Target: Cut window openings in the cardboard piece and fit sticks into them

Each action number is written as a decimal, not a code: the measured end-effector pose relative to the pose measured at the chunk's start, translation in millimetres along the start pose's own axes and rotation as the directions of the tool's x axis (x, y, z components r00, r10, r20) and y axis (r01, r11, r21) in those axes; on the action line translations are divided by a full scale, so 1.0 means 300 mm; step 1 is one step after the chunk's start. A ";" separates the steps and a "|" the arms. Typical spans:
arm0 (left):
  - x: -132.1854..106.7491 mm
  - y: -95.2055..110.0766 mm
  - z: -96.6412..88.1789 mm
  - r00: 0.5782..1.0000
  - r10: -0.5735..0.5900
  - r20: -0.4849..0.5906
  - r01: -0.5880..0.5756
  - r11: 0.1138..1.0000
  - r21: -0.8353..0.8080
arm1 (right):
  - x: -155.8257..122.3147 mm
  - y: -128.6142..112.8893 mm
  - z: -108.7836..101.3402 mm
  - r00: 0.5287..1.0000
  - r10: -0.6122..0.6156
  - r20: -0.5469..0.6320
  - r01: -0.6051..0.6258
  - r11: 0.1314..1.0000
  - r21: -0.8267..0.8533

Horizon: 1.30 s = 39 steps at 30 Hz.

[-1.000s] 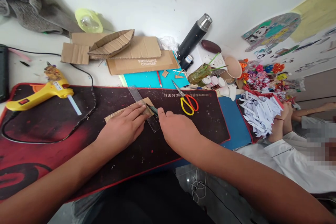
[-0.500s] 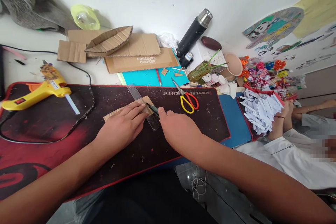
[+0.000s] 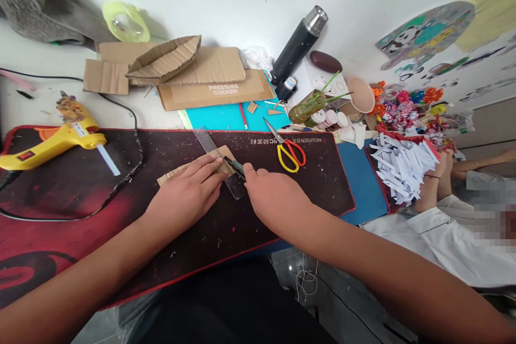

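Note:
My left hand (image 3: 191, 185) lies flat, fingers stretched out together, on a small strip of brown cardboard (image 3: 171, 174), with its fingertips pressing on a clear ruler (image 3: 205, 140). The ruler crosses the cardboard at a slant and sticks out past it at both ends. In my right hand (image 3: 270, 191) is a dark green utility knife (image 3: 237, 167), its tip at the cardboard beside the ruler's edge. The blade is too small to make out well. Scissors (image 3: 288, 153) with one yellow and one red handle lie beyond my right hand.
A yellow glue gun (image 3: 60, 145) with its black cord lies at left on the dark desk mat (image 3: 193, 247). Cardboard pieces (image 3: 226, 91), a black thermos (image 3: 298, 45) and a jar (image 3: 302, 110) stand behind. At right, another person's hands are near paper strips (image 3: 403, 166).
The view has shifted slightly. Both hands, the ruler and the cardboard keep nearly the same places, and the knife's tip stays beside the ruler.

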<state>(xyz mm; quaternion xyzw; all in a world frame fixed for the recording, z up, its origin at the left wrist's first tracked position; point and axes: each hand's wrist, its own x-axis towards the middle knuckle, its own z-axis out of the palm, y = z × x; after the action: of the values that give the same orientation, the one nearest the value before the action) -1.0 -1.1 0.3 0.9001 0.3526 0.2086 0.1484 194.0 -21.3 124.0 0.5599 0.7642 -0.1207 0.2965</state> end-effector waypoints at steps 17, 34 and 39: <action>0.005 0.001 -0.006 0.998 0.054 -0.034 -0.051 0.994 0.095 | -0.003 0.048 -0.029 0.997 0.040 -0.065 -0.036 0.998 0.056; 0.008 0.003 -0.008 0.992 0.099 -0.075 -0.088 0.986 0.141 | 0.015 0.037 0.003 0.994 0.008 -0.110 -0.003 0.999 0.043; 0.006 0.001 -0.007 0.993 0.097 -0.064 -0.087 0.984 0.153 | 0.018 0.020 -0.007 0.996 -0.005 -0.086 0.007 1.000 0.025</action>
<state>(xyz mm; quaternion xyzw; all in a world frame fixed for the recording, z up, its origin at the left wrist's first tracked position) -0.5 0.2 2.7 0.9160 0.3304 0.2201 0.0577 197.9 -13.9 123.4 0.5659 0.7764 -0.1072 0.2560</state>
